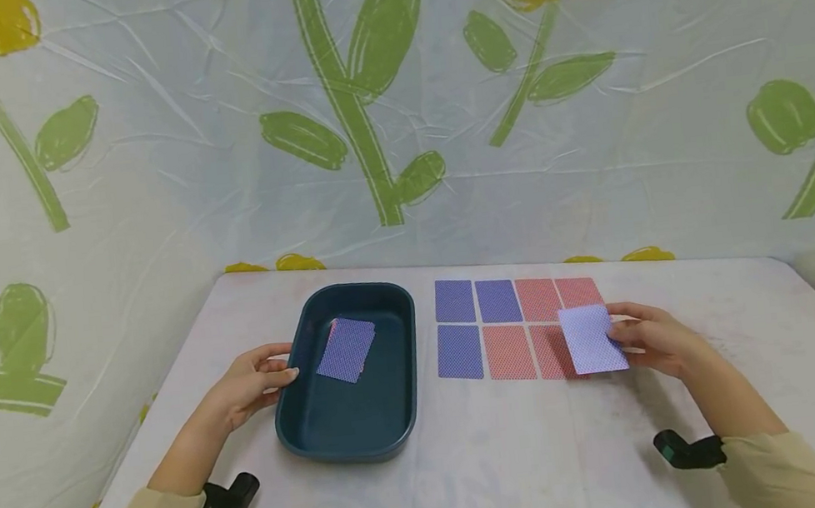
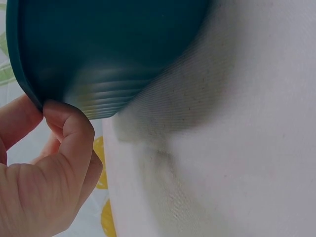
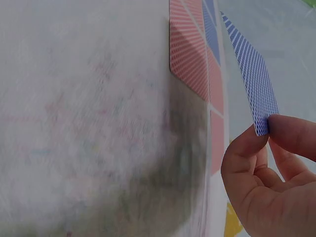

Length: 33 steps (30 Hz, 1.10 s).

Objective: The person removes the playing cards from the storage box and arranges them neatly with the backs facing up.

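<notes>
behind the raised blue card (image 1: 593,339), red cards (image 1: 550,348) are partly hidden.

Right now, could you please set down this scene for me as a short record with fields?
Left hand: pinches the rim of the tray
Right hand: holds a blue card, raised off the table
Tray: dark blue-green, on the table, left of the rows
Pile: in the tray, blue card on top
Back row: two blue, then two red
Front row: one blue, then at least two red; right end hidden behind the held card
</notes>
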{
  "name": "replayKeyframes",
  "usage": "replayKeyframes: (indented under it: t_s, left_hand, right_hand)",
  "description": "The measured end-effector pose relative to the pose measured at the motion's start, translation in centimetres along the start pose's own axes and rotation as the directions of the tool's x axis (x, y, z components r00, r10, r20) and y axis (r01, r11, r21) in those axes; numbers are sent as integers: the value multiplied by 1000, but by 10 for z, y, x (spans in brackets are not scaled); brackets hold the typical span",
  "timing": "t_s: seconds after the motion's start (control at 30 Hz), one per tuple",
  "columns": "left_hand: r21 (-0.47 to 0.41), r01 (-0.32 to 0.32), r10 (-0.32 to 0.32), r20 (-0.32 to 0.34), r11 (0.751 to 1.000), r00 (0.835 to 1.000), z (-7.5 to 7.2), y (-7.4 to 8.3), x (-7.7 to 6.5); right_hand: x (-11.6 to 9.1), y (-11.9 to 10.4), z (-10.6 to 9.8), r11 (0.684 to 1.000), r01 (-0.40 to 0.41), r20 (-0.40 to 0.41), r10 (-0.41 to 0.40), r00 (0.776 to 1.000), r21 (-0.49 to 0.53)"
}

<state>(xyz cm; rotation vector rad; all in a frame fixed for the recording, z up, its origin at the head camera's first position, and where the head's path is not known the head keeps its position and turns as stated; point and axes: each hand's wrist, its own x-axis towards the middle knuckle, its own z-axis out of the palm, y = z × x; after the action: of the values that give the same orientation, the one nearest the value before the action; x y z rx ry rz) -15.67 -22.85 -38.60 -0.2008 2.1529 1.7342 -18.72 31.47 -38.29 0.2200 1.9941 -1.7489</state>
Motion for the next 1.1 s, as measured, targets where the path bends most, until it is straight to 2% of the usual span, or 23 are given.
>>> replayKeyframes:
  t_s: [0.17,0.33,0.47,0.57,0.67,0.73,0.8,0.93,1.1]
  left_hand:
    - [0,0,0,-5,1000,1000,0,-1,0]
    - [5,4,-4,-11,1000,1000,0,-1,0]
    - [8,2,-2,-11,1000,1000,0,-1,0]
    - [14,0,0,-11,1000,1000,0,-1,0]
    - [19,-4,4,-9,1000,1000,0,-1,0]
    - [19,-7,7,-8,1000,1000,0,-1,0]
    - [18,-8,8,-7,1000,1000,0,-2,0]
    - [15,-10,10,-7,1000,1000,-1,-2,1]
    - [16,-10,10,-7,1000,1000,-1,-2,1]
  right_hand:
    - [0,4,-9,997,-29,-42,26,999,-74]
    - [1,10,-16,986,-75,-129,56,990,-148]
    - [4,17,-16,959,-69,-221,7,975,-274]
    - [7,22,-13,913,-60,-291,-66,954,-405]
    - [9,23,-9,833,-53,-317,-150,937,-551]
    - [9,23,-6,770,-46,-307,-198,931,-636]
    - [9,21,-3,723,-39,-291,-227,929,-689]
    - [10,17,1,673,-41,-275,-245,930,-739]
    - [11,13,6,617,-97,-288,-217,933,-781]
